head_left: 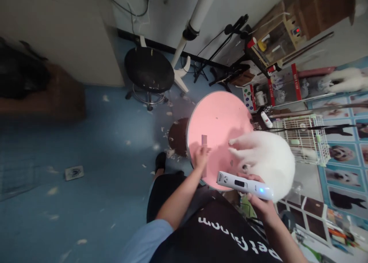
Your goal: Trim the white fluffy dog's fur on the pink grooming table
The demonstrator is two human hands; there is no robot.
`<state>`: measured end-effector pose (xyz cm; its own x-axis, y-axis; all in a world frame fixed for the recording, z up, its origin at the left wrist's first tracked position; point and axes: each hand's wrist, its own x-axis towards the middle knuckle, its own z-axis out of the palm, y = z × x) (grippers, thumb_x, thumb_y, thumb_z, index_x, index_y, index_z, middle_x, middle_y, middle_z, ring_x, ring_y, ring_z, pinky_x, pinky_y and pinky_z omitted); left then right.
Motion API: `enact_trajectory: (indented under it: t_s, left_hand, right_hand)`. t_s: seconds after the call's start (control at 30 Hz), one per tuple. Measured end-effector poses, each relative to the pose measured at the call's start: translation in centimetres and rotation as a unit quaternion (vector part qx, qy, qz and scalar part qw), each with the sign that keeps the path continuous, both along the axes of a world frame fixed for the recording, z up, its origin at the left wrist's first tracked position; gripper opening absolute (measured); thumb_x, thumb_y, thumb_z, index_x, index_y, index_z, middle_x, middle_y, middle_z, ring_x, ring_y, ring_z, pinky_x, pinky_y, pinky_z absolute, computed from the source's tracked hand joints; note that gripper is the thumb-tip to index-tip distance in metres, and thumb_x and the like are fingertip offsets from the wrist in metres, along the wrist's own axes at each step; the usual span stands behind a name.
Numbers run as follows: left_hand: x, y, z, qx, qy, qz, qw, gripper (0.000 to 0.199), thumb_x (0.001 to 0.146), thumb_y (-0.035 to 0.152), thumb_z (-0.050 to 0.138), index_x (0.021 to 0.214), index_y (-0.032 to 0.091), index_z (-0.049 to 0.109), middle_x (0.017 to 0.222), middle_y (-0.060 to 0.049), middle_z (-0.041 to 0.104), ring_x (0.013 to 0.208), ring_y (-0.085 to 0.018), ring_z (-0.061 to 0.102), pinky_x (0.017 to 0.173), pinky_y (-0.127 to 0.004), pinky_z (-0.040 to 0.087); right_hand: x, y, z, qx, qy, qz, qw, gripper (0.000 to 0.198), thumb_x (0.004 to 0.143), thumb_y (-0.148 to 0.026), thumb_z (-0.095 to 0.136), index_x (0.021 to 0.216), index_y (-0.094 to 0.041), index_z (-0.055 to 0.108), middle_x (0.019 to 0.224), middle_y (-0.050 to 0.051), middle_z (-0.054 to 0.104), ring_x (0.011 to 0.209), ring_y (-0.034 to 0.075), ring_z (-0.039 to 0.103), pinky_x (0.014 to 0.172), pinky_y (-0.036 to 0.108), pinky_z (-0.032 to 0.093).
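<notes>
My right hand (258, 201) is wrapped round a white pet hair clipper (250, 186) with a blue light lit on its body. The clipper is held up in front of a fluffy white dog (273, 159), hiding part of its head. The dog is on a round pink grooming table (221, 113), its legs pointing towards the table's middle. At the table's near left side, my left hand (201, 157) is low over the surface, fingers apart. A comb (204, 139) lies at its fingertips, partly covered by the hand.
Beyond the table is a black rolling stool (149, 69) near a white pole stand (198, 14). A wire cage (301, 138) and a shelf of supplies line the right side. Tufts of hair are scattered over the blue floor (115, 159). A brown round seat (177, 137) is partly under the table.
</notes>
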<state>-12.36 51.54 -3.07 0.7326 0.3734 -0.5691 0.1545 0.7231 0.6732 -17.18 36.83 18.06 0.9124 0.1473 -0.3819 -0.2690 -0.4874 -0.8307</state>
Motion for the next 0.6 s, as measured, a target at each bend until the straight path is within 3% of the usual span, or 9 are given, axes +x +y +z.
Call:
enact_trajectory:
  t_s: [0.07, 0.13, 0.2, 0.23, 0.27, 0.3, 0.37, 0.5, 0.6]
  left_hand:
    - [-3.0, 7.5, -2.4, 0.189, 0.056, 0.011, 0.98, 0.024, 0.084, 0.035, 0.052, 0.084, 0.016, 0.066, 0.088, -0.007, 0.071, 0.09, -0.02, 0.065, 0.09, -0.036, 0.049]
    - [-6.9, 15.6, -5.2, 0.361, 0.136, -0.034, 0.922, 0.028, 0.082, 0.036, 0.056, 0.1, 0.018, 0.067, 0.116, -0.004, 0.068, 0.117, -0.023, 0.057, 0.105, -0.04, 0.042]
    - [-11.5, 22.3, -8.0, 0.404, 0.297, -0.099, 0.86, 0.03, 0.083, 0.04, 0.056, 0.102, 0.019, 0.065, 0.12, -0.001, 0.067, 0.118, -0.027, 0.058, 0.101, -0.043, 0.045]
    - [-13.8, 24.7, -9.0, 0.402, 0.392, -0.151, 0.814, 0.029, 0.087, 0.041, 0.051, 0.092, 0.017, 0.067, 0.108, -0.003, 0.071, 0.112, -0.03, 0.061, 0.095, -0.045, 0.049]
    - [-16.0, 26.2, -9.7, 0.419, 0.479, -0.183, 0.75, 0.029, 0.088, 0.038, 0.047, 0.085, 0.017, 0.067, 0.104, -0.005, 0.073, 0.113, -0.032, 0.061, 0.094, -0.048, 0.048]
    - [-18.0, 27.0, -10.0, 0.443, 0.498, -0.235, 0.708, 0.025, 0.086, 0.033, 0.049, 0.087, 0.016, 0.067, 0.11, -0.007, 0.071, 0.118, -0.032, 0.059, 0.095, -0.047, 0.048]
    - [-20.7, 26.1, -9.7, 0.481, 0.506, -0.269, 0.663, 0.028, 0.077, 0.03, 0.062, 0.097, 0.012, 0.067, 0.12, -0.013, 0.068, 0.124, -0.031, 0.055, 0.095, -0.039, 0.048]
    - [-21.5, 19.4, -7.9, 0.466, 0.446, -0.346, 0.682, 0.037, 0.091, 0.033, 0.043, 0.083, 0.01, 0.07, 0.09, -0.016, 0.073, 0.094, -0.028, 0.069, 0.081, -0.034, 0.051]
    - [-20.1, 14.5, -7.3, 0.521, 0.33, -0.344, 0.708, 0.028, 0.088, 0.024, 0.047, 0.098, 0.013, 0.07, 0.111, -0.013, 0.071, 0.107, -0.024, 0.064, 0.089, -0.03, 0.046]
  right_hand:
    - [-1.3, -0.9, 0.5, -0.016, -0.004, 0.013, 1.0, 0.046, 0.067, -0.037, 0.08, 0.106, -0.027, 0.058, 0.12, 0.012, 0.069, 0.11, 0.031, 0.066, 0.094, 0.047, 0.053]
    - [-2.6, -2.0, 0.8, -0.025, -0.008, 0.028, 0.999, 0.043, 0.067, -0.037, 0.08, 0.104, -0.026, 0.061, 0.119, 0.012, 0.07, 0.111, 0.03, 0.065, 0.094, 0.046, 0.053]
    - [-3.9, -3.3, 0.5, -0.028, -0.019, 0.037, 0.999, 0.04, 0.067, -0.036, 0.08, 0.103, -0.026, 0.063, 0.118, 0.012, 0.07, 0.109, 0.03, 0.066, 0.092, 0.044, 0.055]
    - [-4.5, -4.1, 0.2, -0.03, -0.023, 0.037, 0.999, 0.04, 0.068, -0.035, 0.079, 0.103, -0.026, 0.064, 0.118, 0.012, 0.07, 0.108, 0.03, 0.067, 0.09, 0.042, 0.056]
    - [-5.2, -4.9, -0.2, -0.034, -0.025, 0.036, 0.998, 0.039, 0.068, -0.035, 0.079, 0.103, -0.025, 0.064, 0.119, 0.012, 0.07, 0.107, 0.029, 0.067, 0.089, 0.041, 0.056]
    - [-6.0, -5.8, -0.8, -0.039, -0.027, 0.032, 0.998, 0.038, 0.068, -0.034, 0.079, 0.102, -0.025, 0.065, 0.119, 0.012, 0.07, 0.106, 0.029, 0.068, 0.088, 0.039, 0.057]
    - [-7.7, -7.6, -2.1, -0.049, -0.025, 0.023, 0.998, 0.037, 0.068, -0.033, 0.079, 0.102, -0.024, 0.066, 0.12, 0.012, 0.069, 0.106, 0.029, 0.067, 0.088, 0.037, 0.056]
    - [-11.4, -10.5, -5.1, -0.058, -0.018, -0.008, 0.998, 0.038, 0.069, -0.035, 0.077, 0.103, -0.025, 0.066, 0.123, 0.012, 0.068, 0.111, 0.029, 0.065, 0.093, 0.039, 0.054]
    - [-13.8, -11.9, -6.8, -0.053, -0.01, -0.027, 0.998, 0.037, 0.07, -0.037, 0.076, 0.104, -0.025, 0.066, 0.122, 0.011, 0.069, 0.113, 0.029, 0.064, 0.095, 0.039, 0.053]
